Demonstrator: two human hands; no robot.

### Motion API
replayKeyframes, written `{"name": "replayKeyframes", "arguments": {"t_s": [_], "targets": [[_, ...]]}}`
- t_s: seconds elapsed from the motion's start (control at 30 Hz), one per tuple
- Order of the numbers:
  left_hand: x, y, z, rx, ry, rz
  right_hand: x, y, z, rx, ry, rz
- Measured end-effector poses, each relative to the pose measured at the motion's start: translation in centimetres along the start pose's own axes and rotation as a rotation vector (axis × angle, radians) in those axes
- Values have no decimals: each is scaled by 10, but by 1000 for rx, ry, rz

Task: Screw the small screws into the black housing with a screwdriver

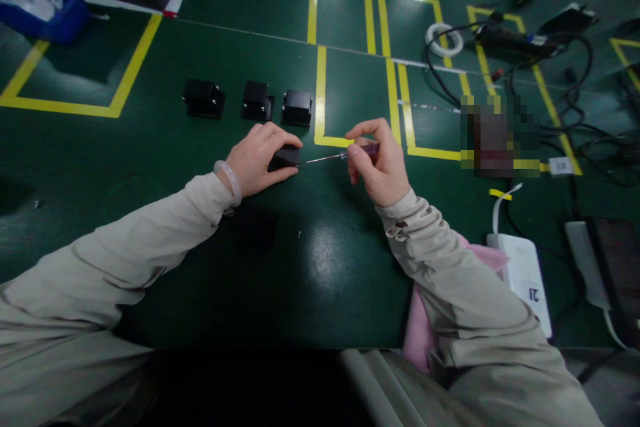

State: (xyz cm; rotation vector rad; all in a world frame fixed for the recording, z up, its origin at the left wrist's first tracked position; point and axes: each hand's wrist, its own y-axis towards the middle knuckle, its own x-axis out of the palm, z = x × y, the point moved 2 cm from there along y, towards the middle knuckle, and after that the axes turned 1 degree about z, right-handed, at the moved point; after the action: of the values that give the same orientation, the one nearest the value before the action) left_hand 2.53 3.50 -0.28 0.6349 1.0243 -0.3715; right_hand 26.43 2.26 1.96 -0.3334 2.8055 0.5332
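My left hand (257, 159) grips a small black block (286, 157) between thumb and fingers, down on the green table (200, 287). A screwdriver (325, 159) lies level in my right hand (379, 163), its handle pinched by thumb and fingers. Its thin shaft points left, and the tip meets the block's right side; what it touches there is too small to make out. Three black blocks with shiny screws (203, 99) stand in a row beyond my left hand. A dark flat piece (255, 228) rests nearer to me, and a tiny screw (299, 235) lies beside it.
Yellow tape outlines (321, 93) mark the table. A blue bin (65, 7) sits far left. Right of me are a white tape roll (444, 40), tangled black cables (575, 107), a white power bank (525, 273), a phone (617, 253) and a pink cloth (419, 333) under my sleeve.
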Motion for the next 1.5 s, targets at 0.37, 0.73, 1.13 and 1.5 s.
{"name": "replayKeyframes", "arguments": {"t_s": [0.37, 0.73, 1.13, 1.5], "targets": [[-1, 0, 0, -2, -11, -3, 1, 0, -2, -18, 28, -10], [1, 0, -1, -5, -2, -3, 0, 0, -2, -34, 20, -14], [0, 0, -1, 2, 3, -2, 1, -1, 1, -4, 23, -19], [-1, 0, 1, 5, 1, -2, 1, -1, 0, 21, 40, -10]]}}
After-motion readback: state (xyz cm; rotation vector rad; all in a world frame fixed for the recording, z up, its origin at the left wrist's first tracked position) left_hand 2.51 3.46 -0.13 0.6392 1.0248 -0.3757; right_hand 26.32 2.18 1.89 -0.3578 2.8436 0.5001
